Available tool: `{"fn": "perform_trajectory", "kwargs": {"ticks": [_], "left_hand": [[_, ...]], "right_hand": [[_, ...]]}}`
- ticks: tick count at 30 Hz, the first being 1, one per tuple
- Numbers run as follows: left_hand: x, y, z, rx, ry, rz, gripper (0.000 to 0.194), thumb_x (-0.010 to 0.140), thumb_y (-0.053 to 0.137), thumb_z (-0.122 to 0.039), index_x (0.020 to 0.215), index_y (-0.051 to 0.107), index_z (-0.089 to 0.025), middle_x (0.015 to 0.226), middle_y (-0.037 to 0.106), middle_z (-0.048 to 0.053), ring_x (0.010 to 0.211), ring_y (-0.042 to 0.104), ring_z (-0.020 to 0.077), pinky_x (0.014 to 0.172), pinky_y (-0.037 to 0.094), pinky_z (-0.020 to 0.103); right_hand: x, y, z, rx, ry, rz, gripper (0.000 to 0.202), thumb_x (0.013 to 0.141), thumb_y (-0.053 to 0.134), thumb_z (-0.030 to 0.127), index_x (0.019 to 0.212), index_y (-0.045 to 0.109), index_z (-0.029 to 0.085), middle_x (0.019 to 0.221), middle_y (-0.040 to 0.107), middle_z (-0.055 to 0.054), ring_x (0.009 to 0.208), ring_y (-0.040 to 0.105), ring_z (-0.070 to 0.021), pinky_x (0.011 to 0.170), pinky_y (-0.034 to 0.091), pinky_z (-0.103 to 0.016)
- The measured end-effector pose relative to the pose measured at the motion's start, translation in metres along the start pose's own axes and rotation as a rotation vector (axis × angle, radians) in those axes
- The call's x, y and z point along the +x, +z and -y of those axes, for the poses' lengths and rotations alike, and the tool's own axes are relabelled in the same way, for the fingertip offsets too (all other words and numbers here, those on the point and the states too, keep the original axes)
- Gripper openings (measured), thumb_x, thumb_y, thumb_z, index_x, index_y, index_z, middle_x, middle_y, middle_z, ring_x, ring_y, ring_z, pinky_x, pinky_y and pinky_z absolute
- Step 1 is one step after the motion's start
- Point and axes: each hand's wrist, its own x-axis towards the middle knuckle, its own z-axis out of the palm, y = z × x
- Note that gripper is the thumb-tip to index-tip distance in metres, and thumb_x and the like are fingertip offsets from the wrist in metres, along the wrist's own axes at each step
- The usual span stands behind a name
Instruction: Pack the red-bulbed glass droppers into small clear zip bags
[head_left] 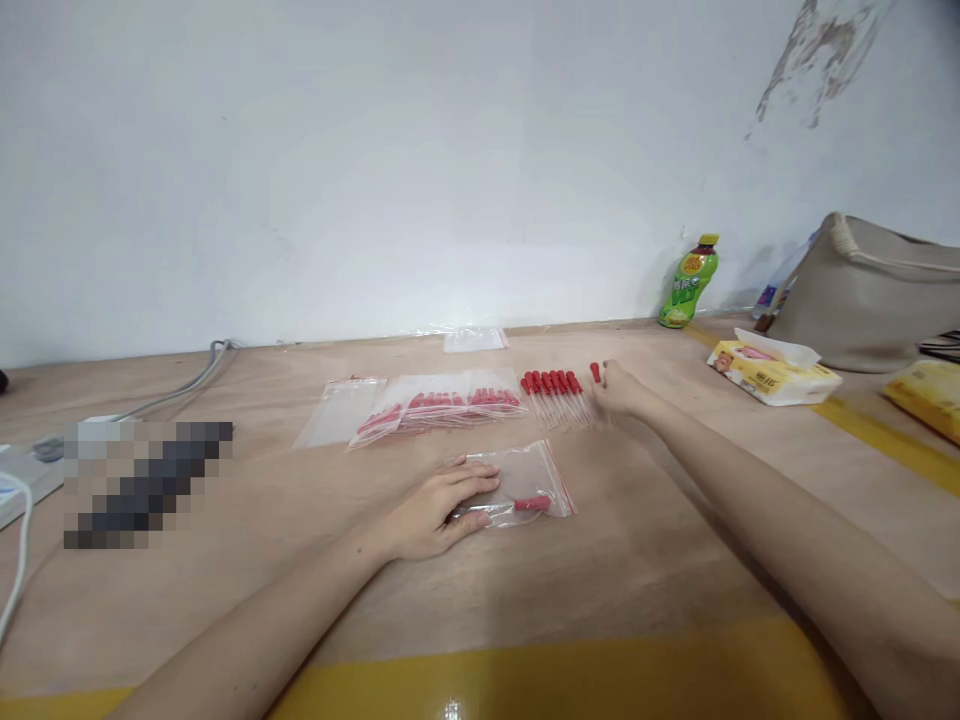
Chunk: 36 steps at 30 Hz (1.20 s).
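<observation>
Red-bulbed dropper [595, 373] lies just left of our right hand [619, 390], the nearer one; stem hidden, axis uncertain, and we cannot tell whether it is gripped. Our left hand [439, 508] rests spread on a clear bag [521, 465].

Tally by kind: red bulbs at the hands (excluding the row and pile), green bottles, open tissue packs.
Red bulbs: 2 (one in the clear bag under the left hand, one at the right hand)
Green bottle: 1
Open tissue pack: 1
Total: 4
</observation>
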Motion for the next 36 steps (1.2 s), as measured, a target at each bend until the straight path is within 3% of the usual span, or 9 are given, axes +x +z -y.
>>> {"fn": "perform_trajectory", "kwargs": {"ticks": [2, 5, 10, 14, 19, 23, 26, 31, 36], "left_hand": [[0.0, 0.001, 0.001, -0.001, 0.005, -0.008, 0.041, 0.089, 0.044, -0.034, 0.127, 0.042, -0.02, 0.133, 0.043, 0.007, 0.123, 0.038, 0.0188, 0.106, 0.026, 0.039], [-0.001, 0.003, 0.001, -0.007, -0.014, -0.019, 0.04, 0.089, 0.043, -0.035, 0.126, 0.043, -0.021, 0.135, 0.039, 0.008, 0.125, 0.035, 0.0204, 0.104, 0.029, 0.04], [-0.003, 0.002, -0.001, -0.018, -0.065, -0.025, 0.04, 0.088, 0.044, -0.037, 0.126, 0.043, -0.023, 0.135, 0.036, 0.008, 0.125, 0.034, 0.0226, 0.101, 0.033, 0.04], [-0.003, 0.0, -0.004, -0.024, -0.08, -0.02, 0.048, 0.088, 0.044, -0.038, 0.132, 0.033, -0.025, 0.136, 0.036, 0.008, 0.124, 0.035, 0.022, 0.101, 0.033, 0.04], [-0.003, 0.0, -0.003, -0.021, -0.094, -0.021, 0.053, 0.087, 0.045, -0.04, 0.135, 0.026, -0.026, 0.137, 0.035, 0.006, 0.125, 0.034, 0.0216, 0.102, 0.032, 0.04], [-0.002, 0.0, -0.003, -0.025, -0.094, -0.02, 0.054, 0.087, 0.046, -0.041, 0.135, 0.027, -0.027, 0.137, 0.036, 0.005, 0.124, 0.035, 0.022, 0.102, 0.032, 0.041], [-0.001, -0.001, -0.004, -0.033, -0.091, -0.026, 0.054, 0.086, 0.047, -0.041, 0.134, 0.028, -0.027, 0.137, 0.036, 0.006, 0.124, 0.035, 0.0224, 0.101, 0.033, 0.041], [-0.001, -0.001, -0.003, -0.046, -0.071, -0.034, 0.054, 0.086, 0.048, -0.039, 0.135, 0.028, -0.027, 0.136, 0.037, 0.005, 0.125, 0.035, 0.0222, 0.102, 0.032, 0.041], [-0.001, 0.001, -0.002, -0.052, -0.063, -0.03, 0.053, 0.085, 0.049, -0.04, 0.133, 0.032, -0.025, 0.136, 0.037, 0.007, 0.125, 0.035, 0.0223, 0.102, 0.032, 0.041]], "right_hand": [[-0.018, -0.003, 0.001, 0.209, -0.117, -0.042, 0.054, 0.075, 0.048, 0.025, 0.124, 0.031, 0.009, 0.076, 0.057, -0.006, 0.058, 0.054, -0.0141, 0.053, 0.042, -0.024], [-0.053, 0.005, 0.007, 0.713, -0.233, -0.036, 0.065, 0.075, 0.047, 0.033, 0.129, 0.012, 0.022, 0.081, 0.05, 0.001, 0.046, 0.049, -0.0088, 0.044, 0.043, -0.024], [-0.1, 0.033, 0.02, 1.088, -0.069, -0.039, 0.058, 0.067, 0.062, 0.034, 0.111, 0.025, 0.025, 0.076, 0.048, 0.006, 0.05, 0.053, -0.0085, 0.047, 0.049, -0.025], [-0.111, 0.04, 0.022, 1.23, 0.017, 0.148, 0.044, 0.066, 0.064, 0.039, 0.097, 0.038, 0.023, 0.074, 0.055, 0.004, 0.063, 0.06, -0.0117, 0.067, 0.052, -0.031], [-0.109, 0.022, 0.009, 0.938, -0.128, 0.406, 0.032, 0.067, 0.064, 0.042, 0.087, 0.057, 0.018, 0.08, 0.06, -0.003, 0.07, 0.058, -0.013, 0.07, 0.048, -0.031], [-0.105, 0.008, 0.004, 0.493, -0.482, 0.417, 0.024, 0.07, 0.062, 0.037, 0.084, 0.068, 0.018, 0.072, 0.058, -0.002, 0.064, 0.051, -0.0124, 0.062, 0.042, -0.028], [-0.107, 0.01, 0.01, 0.426, -0.624, 0.374, 0.022, 0.072, 0.061, 0.036, 0.084, 0.07, 0.02, 0.071, 0.057, -0.003, 0.068, 0.051, -0.0135, 0.065, 0.041, -0.028], [-0.115, 0.023, 0.025, 0.606, -0.513, 0.507, 0.025, 0.073, 0.059, 0.038, 0.085, 0.069, 0.019, 0.065, 0.06, -0.001, 0.055, 0.05, -0.0107, 0.052, 0.04, -0.023], [-0.114, 0.022, 0.025, 0.662, -0.499, 0.604, 0.025, 0.075, 0.056, 0.036, 0.091, 0.067, 0.02, 0.082, 0.067, -0.002, 0.07, 0.059, -0.0145, 0.061, 0.046, -0.026]]}}
